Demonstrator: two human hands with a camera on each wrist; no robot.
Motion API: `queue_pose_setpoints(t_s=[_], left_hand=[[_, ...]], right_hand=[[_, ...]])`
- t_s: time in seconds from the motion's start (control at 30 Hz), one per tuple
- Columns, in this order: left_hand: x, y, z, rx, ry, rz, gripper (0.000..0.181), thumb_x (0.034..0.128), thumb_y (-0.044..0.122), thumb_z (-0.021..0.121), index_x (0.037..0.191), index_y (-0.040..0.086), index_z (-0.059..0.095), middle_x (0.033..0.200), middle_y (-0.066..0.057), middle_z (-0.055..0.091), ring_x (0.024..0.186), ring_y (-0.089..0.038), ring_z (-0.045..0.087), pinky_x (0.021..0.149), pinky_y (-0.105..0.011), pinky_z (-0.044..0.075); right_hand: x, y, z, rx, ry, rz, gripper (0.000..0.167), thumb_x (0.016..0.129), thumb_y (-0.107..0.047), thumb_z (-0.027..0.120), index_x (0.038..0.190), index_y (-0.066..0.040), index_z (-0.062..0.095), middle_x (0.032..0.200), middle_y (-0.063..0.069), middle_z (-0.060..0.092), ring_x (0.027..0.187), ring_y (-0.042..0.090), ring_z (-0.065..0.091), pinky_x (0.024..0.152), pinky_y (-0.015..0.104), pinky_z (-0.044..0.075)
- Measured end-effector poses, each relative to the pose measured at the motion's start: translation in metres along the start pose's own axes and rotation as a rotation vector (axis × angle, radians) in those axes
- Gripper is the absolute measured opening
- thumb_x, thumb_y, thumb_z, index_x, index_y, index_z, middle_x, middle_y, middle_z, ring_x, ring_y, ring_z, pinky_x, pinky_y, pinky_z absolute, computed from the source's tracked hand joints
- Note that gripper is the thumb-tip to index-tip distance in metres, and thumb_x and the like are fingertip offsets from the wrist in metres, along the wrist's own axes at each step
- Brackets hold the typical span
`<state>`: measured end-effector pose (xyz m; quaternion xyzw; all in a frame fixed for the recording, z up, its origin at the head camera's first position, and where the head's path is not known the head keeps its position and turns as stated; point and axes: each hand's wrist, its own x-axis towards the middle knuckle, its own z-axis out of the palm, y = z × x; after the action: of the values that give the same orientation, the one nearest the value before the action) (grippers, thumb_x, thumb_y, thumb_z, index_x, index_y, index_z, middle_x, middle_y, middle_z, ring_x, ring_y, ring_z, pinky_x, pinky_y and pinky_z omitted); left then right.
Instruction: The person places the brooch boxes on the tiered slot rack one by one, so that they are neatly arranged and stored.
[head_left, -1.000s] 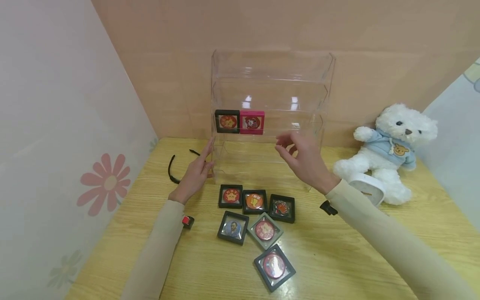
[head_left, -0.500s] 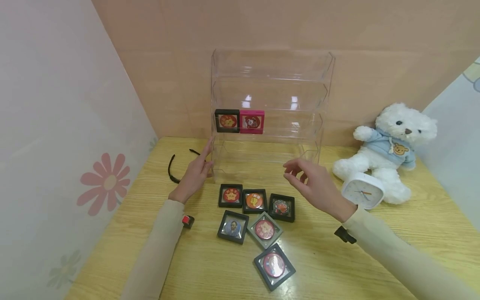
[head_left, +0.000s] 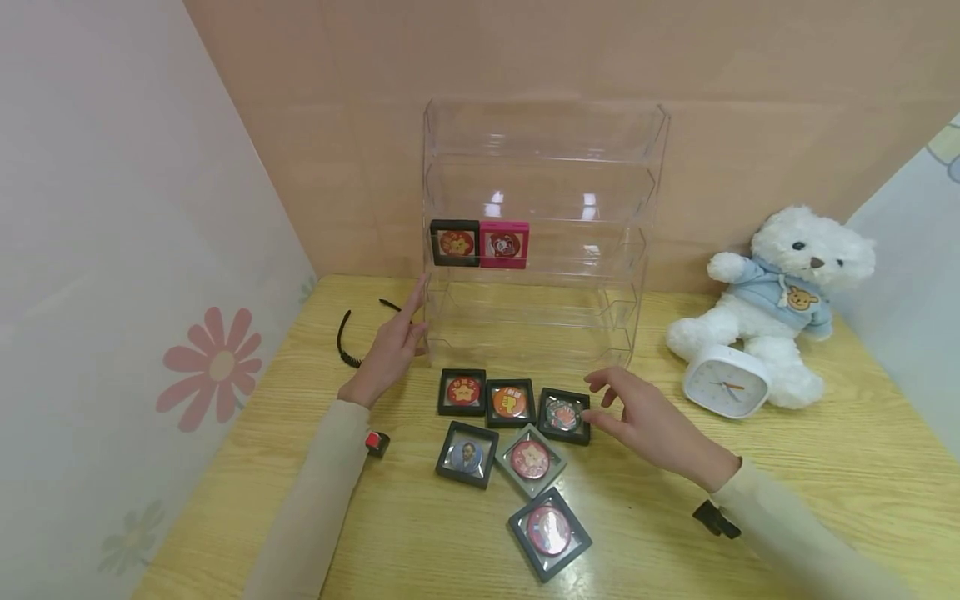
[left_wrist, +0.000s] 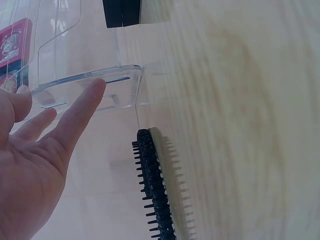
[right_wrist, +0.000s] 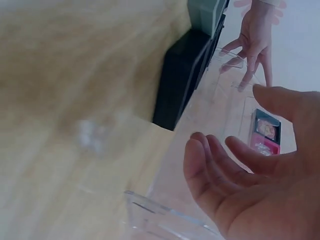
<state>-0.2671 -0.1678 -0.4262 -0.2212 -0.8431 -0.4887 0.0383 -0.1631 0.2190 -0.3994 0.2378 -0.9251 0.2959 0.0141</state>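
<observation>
My left hand (head_left: 386, 350) rests on the left side of a clear acrylic display rack (head_left: 543, 157), fingers extended against its edge, as the left wrist view also shows. A black-framed badge (head_left: 456, 242) and a pink-framed badge (head_left: 504, 244) stand side by side on the rack's middle tier. My right hand (head_left: 645, 425) holds nothing; its loosely bent, parted fingers hover at the right edge of a black-framed badge (head_left: 564, 415). Contact there cannot be told. In the right wrist view, that dark frame (right_wrist: 180, 75) stands just beyond the fingertips.
Other framed badges lie on the table: red star (head_left: 462, 392), orange thumb (head_left: 510, 402), blue portrait (head_left: 467, 455), grey-framed pink star (head_left: 530, 460) and a glare-covered one (head_left: 550, 533). A black toothed headband (head_left: 345, 342) lies left. White clock (head_left: 726, 382) and teddy bear (head_left: 787, 283) sit right.
My right hand has come down from in front of the rack toward the table, to the rightmost black-framed badge, its fingers parting wider. My left hand has stayed on the rack's side.
</observation>
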Motion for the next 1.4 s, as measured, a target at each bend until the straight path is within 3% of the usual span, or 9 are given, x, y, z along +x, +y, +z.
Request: queue_pose_setpoints(t_s=[0.47, 0.83, 1.23, 1.4], left_hand=[[-0.001, 0.002, 0.0, 0.009, 0.007, -0.002, 0.075, 0.1087, 0.01, 0.043, 0.161, 0.047, 0.004, 0.163, -0.016, 0.026, 0.121, -0.043, 0.058, 0.078, -0.038, 0.063], [-0.001, 0.002, 0.0, 0.02, 0.006, -0.005, 0.075, 0.1087, 0.011, 0.043, 0.162, 0.046, 0.004, 0.163, -0.015, 0.026, 0.123, -0.04, 0.057, 0.078, -0.036, 0.063], [-0.001, 0.002, 0.0, 0.013, 0.003, -0.024, 0.076, 0.1087, 0.008, 0.043, 0.161, 0.048, 0.003, 0.163, -0.015, 0.027, 0.119, -0.039, 0.06, 0.079, -0.036, 0.063], [-0.001, 0.002, 0.0, 0.022, 0.003, -0.026, 0.076, 0.1089, 0.01, 0.042, 0.16, 0.049, 0.003, 0.163, -0.014, 0.027, 0.115, -0.035, 0.062, 0.079, -0.036, 0.062]], right_hand=[[-0.018, 0.016, 0.003, -0.02, -0.116, 0.074, 0.062, 0.089, -0.029, 0.08, 0.133, 0.007, 0.056, 0.113, 0.011, 0.063, 0.096, 0.022, 0.061, 0.081, 0.042, 0.056], [-0.016, 0.026, 0.013, -0.051, -0.123, 0.011, 0.074, 0.083, -0.035, 0.084, 0.134, 0.011, 0.055, 0.112, 0.011, 0.059, 0.096, 0.021, 0.058, 0.083, 0.044, 0.056], [-0.006, 0.023, 0.016, -0.043, -0.161, 0.004, 0.078, 0.082, -0.042, 0.084, 0.134, 0.008, 0.055, 0.117, 0.01, 0.055, 0.099, 0.022, 0.055, 0.086, 0.044, 0.055], [-0.003, 0.025, 0.02, -0.021, -0.162, 0.005, 0.08, 0.082, -0.042, 0.084, 0.136, 0.008, 0.053, 0.12, 0.01, 0.054, 0.108, 0.026, 0.056, 0.095, 0.05, 0.052]])
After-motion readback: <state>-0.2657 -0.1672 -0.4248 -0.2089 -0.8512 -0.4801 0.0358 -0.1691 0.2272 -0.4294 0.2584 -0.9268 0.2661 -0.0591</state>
